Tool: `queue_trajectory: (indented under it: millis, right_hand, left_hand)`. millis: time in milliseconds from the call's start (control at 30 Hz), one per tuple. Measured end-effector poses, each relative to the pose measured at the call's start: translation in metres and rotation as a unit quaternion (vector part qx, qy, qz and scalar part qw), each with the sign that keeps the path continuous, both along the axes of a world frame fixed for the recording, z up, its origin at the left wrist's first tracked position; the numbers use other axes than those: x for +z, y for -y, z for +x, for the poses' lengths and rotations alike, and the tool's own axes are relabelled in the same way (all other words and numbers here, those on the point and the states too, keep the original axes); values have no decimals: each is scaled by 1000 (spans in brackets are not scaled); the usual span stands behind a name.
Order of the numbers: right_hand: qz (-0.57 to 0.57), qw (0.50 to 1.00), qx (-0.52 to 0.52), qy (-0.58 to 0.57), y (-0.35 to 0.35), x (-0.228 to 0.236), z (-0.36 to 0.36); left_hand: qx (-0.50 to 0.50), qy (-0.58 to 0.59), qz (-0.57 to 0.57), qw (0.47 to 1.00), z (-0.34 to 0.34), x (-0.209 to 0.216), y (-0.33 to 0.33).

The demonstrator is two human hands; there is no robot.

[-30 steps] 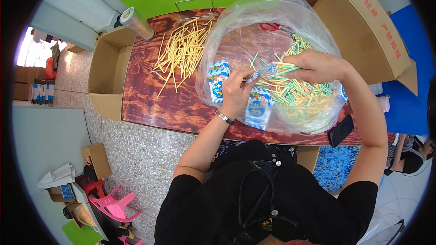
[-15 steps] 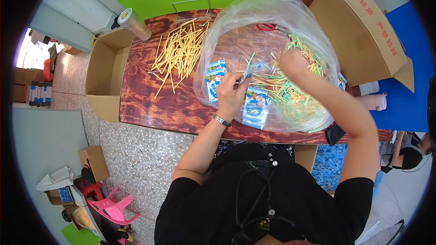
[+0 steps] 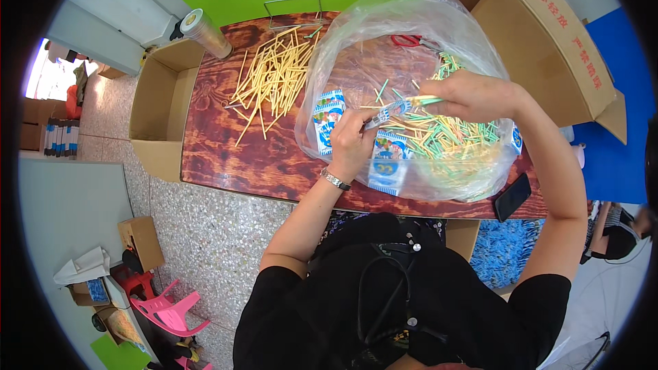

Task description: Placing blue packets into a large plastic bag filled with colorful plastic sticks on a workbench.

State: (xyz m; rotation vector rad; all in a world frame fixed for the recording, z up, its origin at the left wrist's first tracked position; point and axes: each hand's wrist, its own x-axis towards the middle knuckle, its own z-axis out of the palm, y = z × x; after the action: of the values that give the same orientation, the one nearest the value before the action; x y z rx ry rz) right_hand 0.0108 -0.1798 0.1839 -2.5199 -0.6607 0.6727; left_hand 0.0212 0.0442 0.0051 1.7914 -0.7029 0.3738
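My left hand (image 3: 351,140) is closed on a small blue and white packet (image 3: 388,115), tilted up toward the right. Thin yellow and green sticks (image 3: 423,100) are pinched in my right hand (image 3: 469,96), their ends at the packet's mouth. Whether they are inside it I cannot tell. Both hands work over a large clear plastic bag (image 3: 391,10) spread open on the table. Under my right hand lies a heap of short yellow and green sticks (image 3: 445,138). More blue and white packets (image 3: 329,118) lie beside my left hand, and others (image 3: 386,164) lie just below it.
Longer yellow sticks (image 3: 274,72) are piled on the wooden table (image 3: 212,144). Red-handled scissors (image 3: 406,40) lie at the bag's far side. Nearby are a cardboard box (image 3: 161,106), another large box (image 3: 541,48), a phone (image 3: 513,197), a stack of clear cups (image 3: 205,33) and a wire stand (image 3: 293,2).
My right hand has come from the stick heap toward the packet and now holds sticks at its mouth. The packet has tilted toward the right hand; my left hand has barely moved.
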Motion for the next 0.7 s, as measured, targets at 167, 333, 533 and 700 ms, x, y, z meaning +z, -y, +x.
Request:
queue_trajectory:
  millis: [167,333,533,700]
  right_hand:
    - [-66,996,63,-8,-14,3,4]
    - [-194,977,81,-17,-27,11,10]
    - [-328,942,57,45,-51,8,7]
    - [-287,952,38,103,-64,21,-1]
  left_hand:
    - [1,14,-3,1000,-1,3,2]
    - [-25,47,-5,999,-2,3,0]
    - [-40,67,1,997,-5,5,5]
    - [-42,9,-23,999,-7,7,5]
